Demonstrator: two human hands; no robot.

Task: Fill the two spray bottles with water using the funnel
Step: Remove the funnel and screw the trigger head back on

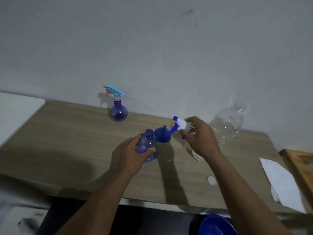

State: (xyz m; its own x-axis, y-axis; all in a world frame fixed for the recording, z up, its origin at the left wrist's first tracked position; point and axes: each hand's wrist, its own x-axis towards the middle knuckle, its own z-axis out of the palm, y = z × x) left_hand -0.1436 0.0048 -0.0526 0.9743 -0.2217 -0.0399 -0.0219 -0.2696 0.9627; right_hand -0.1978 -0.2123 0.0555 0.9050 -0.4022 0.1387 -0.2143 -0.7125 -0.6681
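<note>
The left grip [133, 155] was wrapped round the uncapped spray bottle [147, 140] on the table [67, 136]. The right grip [198, 136] pinched the loose spray head [179, 123] at 2 o'clock from it. The funnel [162, 136] sat spout-up just beside it at 1 o'clock. The capped spray bottle [118, 111] stood at 11 o'clock.

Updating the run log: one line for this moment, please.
left hand: grips open bottle | right hand: holds sprayer head | funnel: on table | second bottle: capped, by wall
</note>
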